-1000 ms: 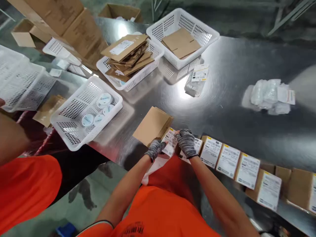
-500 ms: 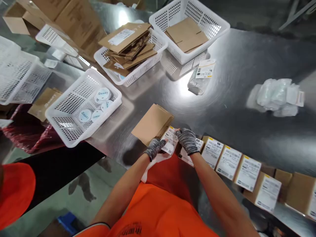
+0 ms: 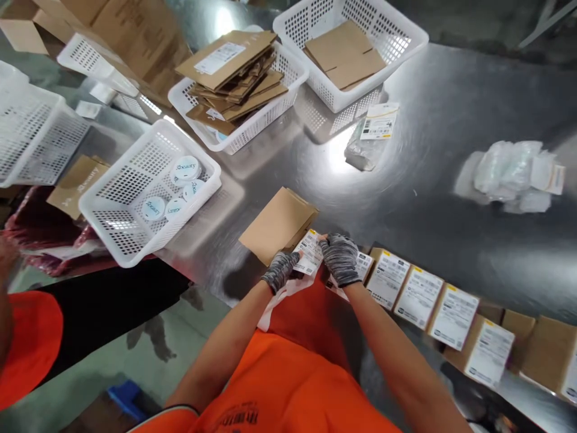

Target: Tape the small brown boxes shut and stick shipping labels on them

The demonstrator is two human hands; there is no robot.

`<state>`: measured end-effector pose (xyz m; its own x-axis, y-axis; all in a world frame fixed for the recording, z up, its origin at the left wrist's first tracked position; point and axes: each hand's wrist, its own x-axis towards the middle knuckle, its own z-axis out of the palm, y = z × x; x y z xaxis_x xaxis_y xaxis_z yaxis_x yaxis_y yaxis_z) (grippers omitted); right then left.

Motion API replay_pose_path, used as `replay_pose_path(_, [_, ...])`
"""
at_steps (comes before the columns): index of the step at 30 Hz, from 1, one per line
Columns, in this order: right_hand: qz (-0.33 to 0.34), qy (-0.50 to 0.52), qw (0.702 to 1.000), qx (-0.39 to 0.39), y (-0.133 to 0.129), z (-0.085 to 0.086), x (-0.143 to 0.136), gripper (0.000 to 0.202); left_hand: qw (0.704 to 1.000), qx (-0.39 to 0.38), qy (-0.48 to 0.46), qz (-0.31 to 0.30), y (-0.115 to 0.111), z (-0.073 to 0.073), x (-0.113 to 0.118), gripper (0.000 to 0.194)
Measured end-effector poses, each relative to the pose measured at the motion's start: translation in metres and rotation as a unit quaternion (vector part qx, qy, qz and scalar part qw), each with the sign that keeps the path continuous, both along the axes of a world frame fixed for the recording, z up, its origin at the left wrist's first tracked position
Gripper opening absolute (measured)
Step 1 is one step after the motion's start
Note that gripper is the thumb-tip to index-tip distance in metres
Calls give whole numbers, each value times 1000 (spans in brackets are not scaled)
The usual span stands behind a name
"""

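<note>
Both my hands wear grey striped gloves with bare fingertips. Between them, at the table's front edge, is a white printed shipping label (image 3: 309, 252) with a yellow mark. My left hand (image 3: 281, 270) pinches its lower left side, and my right hand (image 3: 341, 258) grips its upper right corner. White backing paper (image 3: 288, 293) hangs below the label. Just behind my left hand a flat folded brown carton (image 3: 276, 222) lies on the metal table. To the right of my right hand stands a row of labelled brown boxes (image 3: 386, 278).
A white basket (image 3: 112, 240) with several round white tins is at the left. Two more baskets (image 3: 243, 141) (image 3: 331, 99) hold flat cardboard. Plastic-wrapped packs (image 3: 372, 138) (image 3: 514, 174) lie on the table. A person's orange sleeve (image 3: 29, 346) is at the left edge.
The label between my hands has shifted slightly left and down, and more of the white backing paper shows under it. The whole view has moved a little.
</note>
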<state>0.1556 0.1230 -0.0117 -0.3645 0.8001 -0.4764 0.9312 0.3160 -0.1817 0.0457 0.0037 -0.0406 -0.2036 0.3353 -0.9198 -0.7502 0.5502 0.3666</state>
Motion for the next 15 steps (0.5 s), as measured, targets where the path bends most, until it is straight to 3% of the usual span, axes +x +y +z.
replay_pose_path(5, [8,-6,1000,15,-4,-6,0,35,999,-29,18,-4,1,6,3,6])
replay_pose_path(15, [42,33,996,77,-15,-34,13,36,996,-66,42,-48,8,14,3,20])
